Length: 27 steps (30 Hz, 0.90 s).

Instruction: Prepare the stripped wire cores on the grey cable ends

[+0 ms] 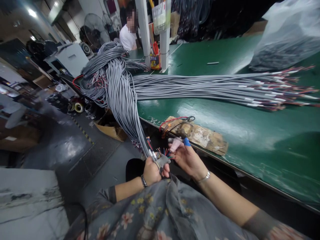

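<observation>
The left hand, with a dark beaded bracelet at its wrist, has its fingers clamped round the lower end of a thick hank of slim, round grey cables, close in front of the person's body and off the near edge of a glossy green tabletop. Thin bared wires in red, orange, green and dark colours fan out above that fist, towards the right hand. The right hand's palm is turned up, its thumb capped with blue wrapping and a finger covered in pale pink wrapping; the fingertips are blurred beside the wires, and I cannot tell whether they pinch one. Just beyond this hand, a worn, stained wooden board lies along the table's edge, with red and black leads at its left end. The hank drapes over the table's left end, while a long, straight bundle of grey cables stretches across the tabletop, its frayed, coloured ends pointing right.
</observation>
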Each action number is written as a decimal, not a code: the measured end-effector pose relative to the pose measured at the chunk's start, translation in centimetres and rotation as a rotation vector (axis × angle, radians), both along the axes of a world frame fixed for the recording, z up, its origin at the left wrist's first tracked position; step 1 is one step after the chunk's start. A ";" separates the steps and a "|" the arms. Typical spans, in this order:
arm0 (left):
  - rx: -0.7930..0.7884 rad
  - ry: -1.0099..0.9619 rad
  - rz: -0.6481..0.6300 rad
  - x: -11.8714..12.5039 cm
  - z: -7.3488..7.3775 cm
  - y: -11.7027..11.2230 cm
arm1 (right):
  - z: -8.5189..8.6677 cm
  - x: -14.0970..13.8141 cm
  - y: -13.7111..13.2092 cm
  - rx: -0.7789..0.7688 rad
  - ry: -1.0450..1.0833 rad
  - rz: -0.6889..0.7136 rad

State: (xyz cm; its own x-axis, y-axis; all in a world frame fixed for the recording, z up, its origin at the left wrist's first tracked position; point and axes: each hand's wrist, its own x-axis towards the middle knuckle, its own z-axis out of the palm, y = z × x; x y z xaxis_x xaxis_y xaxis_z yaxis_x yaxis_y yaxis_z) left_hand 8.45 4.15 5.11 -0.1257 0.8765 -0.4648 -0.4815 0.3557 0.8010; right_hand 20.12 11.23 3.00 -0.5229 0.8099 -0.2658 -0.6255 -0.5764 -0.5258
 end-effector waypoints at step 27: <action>-0.035 -0.010 0.085 0.6 0.2 0.9 | 0.0 -0.7 0.2 0.030 -0.127 -0.115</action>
